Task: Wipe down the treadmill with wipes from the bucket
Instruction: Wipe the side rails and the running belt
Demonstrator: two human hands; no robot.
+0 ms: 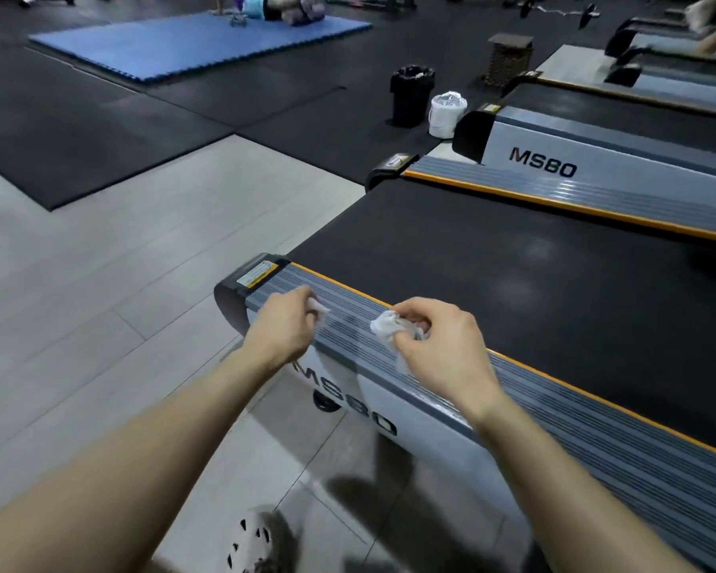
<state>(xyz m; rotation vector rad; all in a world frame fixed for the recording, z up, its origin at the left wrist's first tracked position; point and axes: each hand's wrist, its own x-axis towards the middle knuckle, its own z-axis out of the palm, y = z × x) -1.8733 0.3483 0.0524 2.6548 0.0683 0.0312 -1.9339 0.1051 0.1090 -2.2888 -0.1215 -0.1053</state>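
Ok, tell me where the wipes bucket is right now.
In the head view the bucket stands far off, right of centre, on the dark floor mat between the black bin and the end of the next treadmill.

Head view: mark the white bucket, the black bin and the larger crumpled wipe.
white bucket (444,121), head view, on its side wall.
black bin (411,99), head view, on its front wall.
larger crumpled wipe (385,329), head view, on its exposed bunched middle.
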